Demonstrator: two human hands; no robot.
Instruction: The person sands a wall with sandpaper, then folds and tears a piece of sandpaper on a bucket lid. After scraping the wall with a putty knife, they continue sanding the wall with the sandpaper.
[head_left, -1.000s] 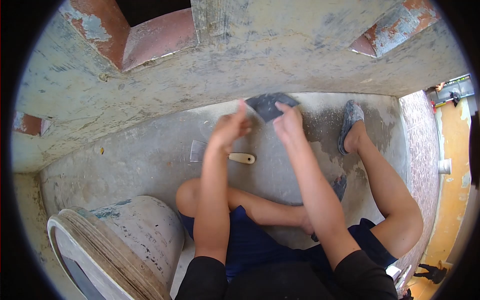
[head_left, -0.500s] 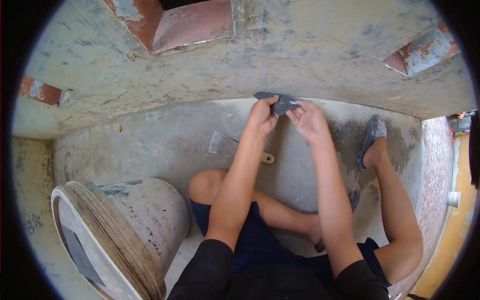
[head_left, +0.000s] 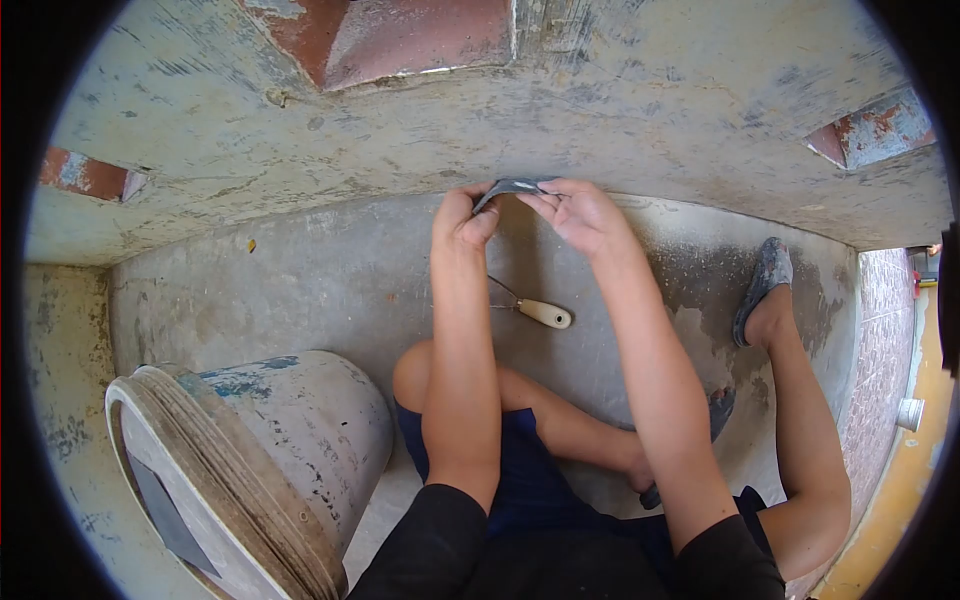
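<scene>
A dark grey sheet, bent into a curve [head_left: 517,186], is held near the foot of the wall. My left hand [head_left: 466,216] grips its left end between thumb and fingers. At its right end, my right hand [head_left: 578,213] pinches the sheet. Below the hands, a scraper with a cream handle [head_left: 545,314] lies on the grey floor [head_left: 350,270]; my left forearm hides most of its blade.
A paint-stained bucket [head_left: 320,430] lies tipped at the lower left, with a dark sheet [head_left: 170,515] at its mouth. The worn wall [head_left: 400,120] runs across the top. My legs are bent, with a sandalled foot [head_left: 765,290] at the right.
Both hands have moved left with the sheet, which is now bowed rather than nearly flat. My left forearm now covers the scraper's blade, and more of its handle shows.
</scene>
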